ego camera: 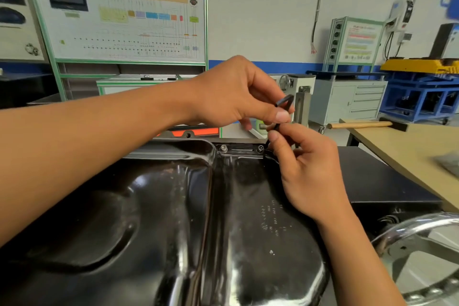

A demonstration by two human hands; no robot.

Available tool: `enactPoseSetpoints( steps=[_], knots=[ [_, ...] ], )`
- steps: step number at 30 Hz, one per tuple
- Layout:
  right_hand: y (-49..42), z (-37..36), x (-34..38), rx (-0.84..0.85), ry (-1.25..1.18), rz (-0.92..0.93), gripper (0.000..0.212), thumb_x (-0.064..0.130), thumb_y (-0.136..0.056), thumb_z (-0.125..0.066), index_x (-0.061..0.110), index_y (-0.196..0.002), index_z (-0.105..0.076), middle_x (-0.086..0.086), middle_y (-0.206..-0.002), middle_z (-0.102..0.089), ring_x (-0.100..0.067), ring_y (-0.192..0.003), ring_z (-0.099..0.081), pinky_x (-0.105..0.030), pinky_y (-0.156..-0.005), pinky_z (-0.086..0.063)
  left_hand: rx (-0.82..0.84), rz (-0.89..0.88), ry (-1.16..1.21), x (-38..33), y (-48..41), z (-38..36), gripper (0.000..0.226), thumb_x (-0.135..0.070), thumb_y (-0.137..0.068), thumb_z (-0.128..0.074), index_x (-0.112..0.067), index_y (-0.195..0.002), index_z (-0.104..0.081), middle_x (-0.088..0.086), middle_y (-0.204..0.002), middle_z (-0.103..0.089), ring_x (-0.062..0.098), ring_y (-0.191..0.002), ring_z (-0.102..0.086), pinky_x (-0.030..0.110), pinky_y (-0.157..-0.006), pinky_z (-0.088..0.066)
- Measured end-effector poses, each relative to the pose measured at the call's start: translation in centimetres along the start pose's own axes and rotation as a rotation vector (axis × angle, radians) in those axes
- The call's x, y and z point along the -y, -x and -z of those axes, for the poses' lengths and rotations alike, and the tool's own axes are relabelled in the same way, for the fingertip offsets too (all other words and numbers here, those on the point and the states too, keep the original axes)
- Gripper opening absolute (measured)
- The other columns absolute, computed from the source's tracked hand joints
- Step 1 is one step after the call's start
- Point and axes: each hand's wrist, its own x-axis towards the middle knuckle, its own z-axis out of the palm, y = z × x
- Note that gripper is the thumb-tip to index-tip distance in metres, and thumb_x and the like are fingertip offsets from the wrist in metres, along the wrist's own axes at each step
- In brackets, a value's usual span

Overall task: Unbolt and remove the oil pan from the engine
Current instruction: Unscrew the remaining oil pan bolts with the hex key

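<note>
Oil pan (pixel 173 218), black and glossy, fills the foreground belly up; far rim at mid-frame, right corner under the hands; display board (pixel 124 20) with wiring diagram stands behind, left; wooden table (pixel 409 151) to the right, apart from the pan; handwheel (pixel 422 238), metal, low right beside the pan; left hand (pixel 236 97) reaches across above the far rim, thumb and fingers pinching a hex key (pixel 285 101), black, L-shaped; right hand (pixel 305 169) just below it, thumb and forefinger pinching a loose bolt (pixel 263 126), threads pointing left; hammer (pixel 360 125) lies on the table; two bolts (pixel 223 148) seated in the far rim; key-to-bolt contact hidden by fingers.
</note>
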Motion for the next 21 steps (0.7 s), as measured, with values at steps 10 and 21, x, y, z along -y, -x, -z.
enactPoseSetpoints(
  steps=[10, 21],
  knots=[
    [0.01, 0.08, -0.08, 0.046, 0.002, 0.001, 0.021, 0.012, -0.1, -0.06, 0.011, -0.079, -0.064, -0.004, -0.065, -0.055, -0.017, -0.061, -0.047, -0.037, -0.057, -0.041, -0.024, 0.004, -0.031, 0.05, -0.03, 0.11, 0.012, -0.013, -0.079, -0.079, -0.023, -0.086, -0.075, -0.001, -0.085, -0.078, 0.01, -0.077, -0.071, 0.02, -0.056, -0.052],
    [-0.38, -0.17, 0.47, -0.124, -0.116, -0.059, 0.014, 0.017, -0.087, -0.077, 0.028, -0.079, -0.073, 0.008, -0.06, -0.057, -0.002, -0.059, -0.046, -0.019, -0.06, -0.039, -0.061, -0.056, -0.049, 0.34, -0.32, -0.7, 0.02, -0.013, -0.071, -0.086, -0.021, -0.072, -0.067, -0.008, -0.067, -0.068, 0.006, -0.063, -0.06, 0.022, -0.056, -0.049]
  ],
)
